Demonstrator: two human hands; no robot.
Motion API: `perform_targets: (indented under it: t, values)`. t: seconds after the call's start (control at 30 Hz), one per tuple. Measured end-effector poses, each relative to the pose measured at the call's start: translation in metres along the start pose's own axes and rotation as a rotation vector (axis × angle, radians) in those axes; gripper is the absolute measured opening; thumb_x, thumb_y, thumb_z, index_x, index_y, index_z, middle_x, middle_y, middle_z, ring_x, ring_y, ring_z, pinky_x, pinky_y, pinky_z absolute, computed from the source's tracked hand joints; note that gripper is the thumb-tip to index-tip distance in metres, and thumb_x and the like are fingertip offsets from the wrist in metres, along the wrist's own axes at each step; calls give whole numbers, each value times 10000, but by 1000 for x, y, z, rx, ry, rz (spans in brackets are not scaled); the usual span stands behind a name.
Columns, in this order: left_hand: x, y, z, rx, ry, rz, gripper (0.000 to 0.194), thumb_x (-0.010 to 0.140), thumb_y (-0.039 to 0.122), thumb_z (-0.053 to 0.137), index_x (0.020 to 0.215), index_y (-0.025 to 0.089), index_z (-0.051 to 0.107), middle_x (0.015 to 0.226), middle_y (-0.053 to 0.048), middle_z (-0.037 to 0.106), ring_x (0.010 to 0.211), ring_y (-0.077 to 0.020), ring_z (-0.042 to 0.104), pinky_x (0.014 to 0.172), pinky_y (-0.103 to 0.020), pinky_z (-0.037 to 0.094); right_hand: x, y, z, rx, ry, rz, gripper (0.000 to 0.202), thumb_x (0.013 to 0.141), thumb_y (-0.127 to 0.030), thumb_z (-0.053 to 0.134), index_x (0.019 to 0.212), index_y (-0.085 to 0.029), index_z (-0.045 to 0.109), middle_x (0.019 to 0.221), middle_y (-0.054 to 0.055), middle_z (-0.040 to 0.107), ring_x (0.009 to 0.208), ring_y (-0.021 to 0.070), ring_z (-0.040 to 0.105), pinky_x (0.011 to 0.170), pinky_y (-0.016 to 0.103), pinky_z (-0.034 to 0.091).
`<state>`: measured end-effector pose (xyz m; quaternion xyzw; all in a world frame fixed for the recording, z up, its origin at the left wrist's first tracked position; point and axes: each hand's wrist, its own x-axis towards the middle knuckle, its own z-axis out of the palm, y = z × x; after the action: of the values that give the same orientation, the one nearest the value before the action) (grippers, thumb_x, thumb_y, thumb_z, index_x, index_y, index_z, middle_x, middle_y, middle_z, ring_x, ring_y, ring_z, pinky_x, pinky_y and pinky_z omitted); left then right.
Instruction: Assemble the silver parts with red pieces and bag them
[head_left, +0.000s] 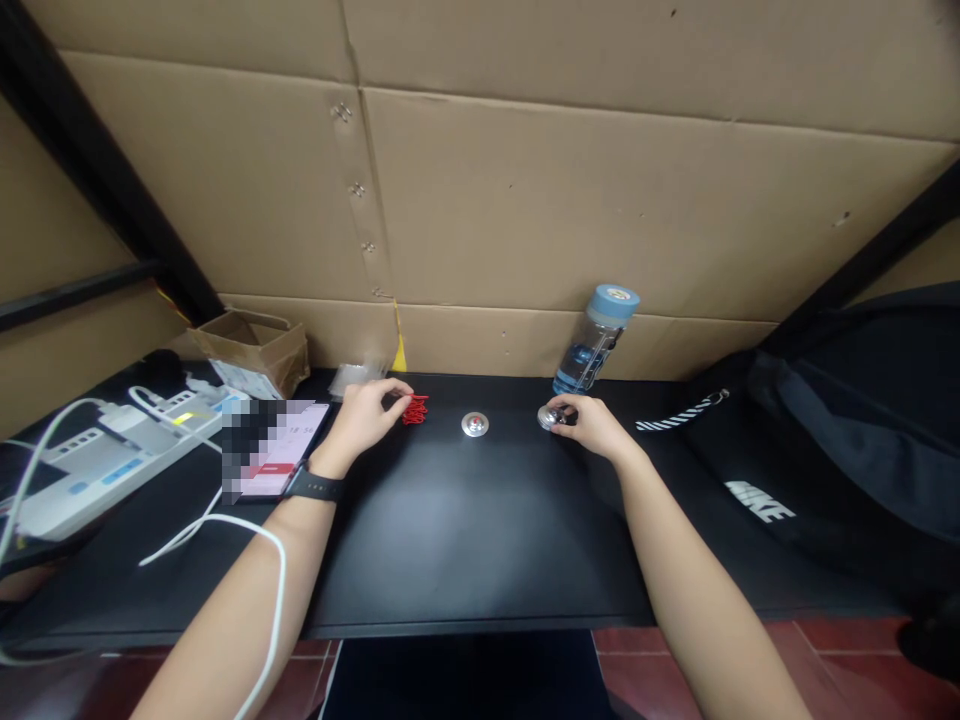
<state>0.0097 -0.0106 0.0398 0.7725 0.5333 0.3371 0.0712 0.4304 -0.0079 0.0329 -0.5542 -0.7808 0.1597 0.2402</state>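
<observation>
My left hand (369,415) has its thumb and forefinger closed at the edge of a small bundle of thin red strands (415,410) on the black table. Whether these are cord or wire I cannot make out. To the right, my right hand (592,428) pinches a small round silver metal piece (547,417) low at the table surface; the fingers partly cover it. Between the hands lies a silver metal disc (474,425) with a raised middle and a red spot, touched by neither hand.
Behind my right hand stands a clear bottle (585,350) with a blue lid. At the left are a phone (300,440), a white power strip (112,460) and an open cardboard box (262,350). A white cable (279,570) crosses my left forearm. A black bag (840,480) lies right.
</observation>
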Motion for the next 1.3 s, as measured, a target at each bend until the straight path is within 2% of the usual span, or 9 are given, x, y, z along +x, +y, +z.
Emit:
perform_targets:
  t: [0.13,0.27,0.37,0.5,0.63,0.77,0.97,1.3]
  values:
    - [-3,19,5,-175,10,-62,183,895,361,656,976,235,759,996,-28,792,897,-223,734,827,-322,516,-1,0,-5,24,4,6,327,712,-159,771,1025,-247,738,976,5,772,896,211,711,848,330,540]
    - [-8,44,18,-465,-72,-114,201,875,385,690,965,221,763,975,-44,793,902,-221,741,834,-321,549,-1,-9,-4,141,51,-7,370,723,-191,773,1085,-239,713,1053,37,760,913,218,716,829,347,558]
    - [-14,64,28,-576,-108,-110,186,858,378,716,923,209,760,963,-51,791,904,-220,736,857,-332,551,-3,-28,5,331,45,-46,435,726,-232,790,1144,-222,672,1127,73,734,945,220,715,830,357,577]
    - [-19,80,38,-637,-116,-92,161,837,350,738,830,190,716,925,-52,784,898,-214,726,899,-346,541,-8,-62,22,616,-53,-122,523,749,-260,798,1235,-229,609,1222,102,685,1008,223,713,877,378,588]
    - [-22,84,42,-710,-131,-101,146,839,329,733,851,186,703,940,-58,779,893,-205,726,908,-344,551,-15,-88,38,797,-88,-161,582,758,-279,822,1287,-263,581,1271,97,627,1054,231,705,907,388,582]
    - [-22,85,44,-726,-138,-65,148,864,308,706,956,194,730,993,-64,779,920,-207,729,925,-347,560,-18,-100,50,912,-125,-186,545,774,-291,825,1266,-264,593,1286,91,611,1073,236,695,911,390,583]
    - [-25,86,47,-705,-161,-31,184,920,307,644,1008,216,777,1032,-58,788,992,-222,732,956,-344,545,-18,-102,61,931,-98,-210,515,783,-298,824,1247,-264,603,1276,82,608,1088,241,693,927,389,575]
    - [-30,92,49,-599,-145,-6,115,882,321,709,925,227,757,935,-24,786,879,-204,729,880,-309,536,-19,-108,61,858,-33,-258,485,807,-292,801,1254,-266,614,1263,85,568,1089,235,684,917,371,583]
